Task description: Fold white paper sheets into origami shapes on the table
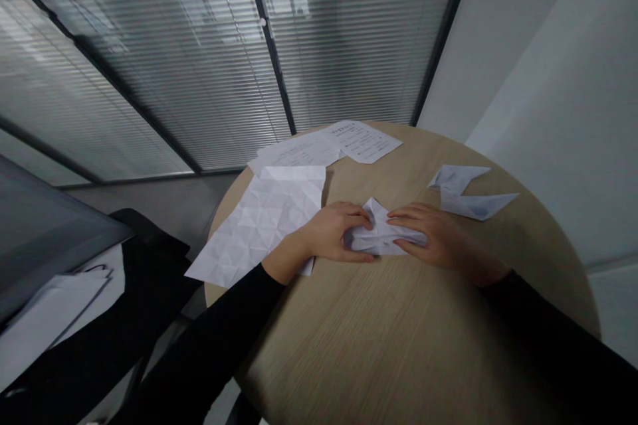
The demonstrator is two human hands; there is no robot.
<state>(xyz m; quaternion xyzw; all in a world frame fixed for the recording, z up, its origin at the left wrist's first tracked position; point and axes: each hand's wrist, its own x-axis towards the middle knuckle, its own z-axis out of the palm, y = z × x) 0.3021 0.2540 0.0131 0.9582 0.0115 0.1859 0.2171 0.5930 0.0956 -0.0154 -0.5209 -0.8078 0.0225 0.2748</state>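
Note:
A folded white paper (381, 237) lies on the round wooden table between my two hands. My left hand (341, 231) curls round its left end, thumb along the near edge and fingertips on top. From the other side, my right hand (431, 234) grips the right end, with the fingers over the upper face and the thumb at the near edge. One corner of the folded paper points up and away from me. Under and beside my left forearm spreads a large creased sheet of paper (264, 212), covered in triangular fold lines.
Two folded paper pieces (476, 202) lie right of my hands. Printed sheets (366, 139) overlap at the far edge of the table (399, 345). At lower left, white papers (54, 312) rest on a dark chair. Window blinds (339, 33) and a wall stand behind.

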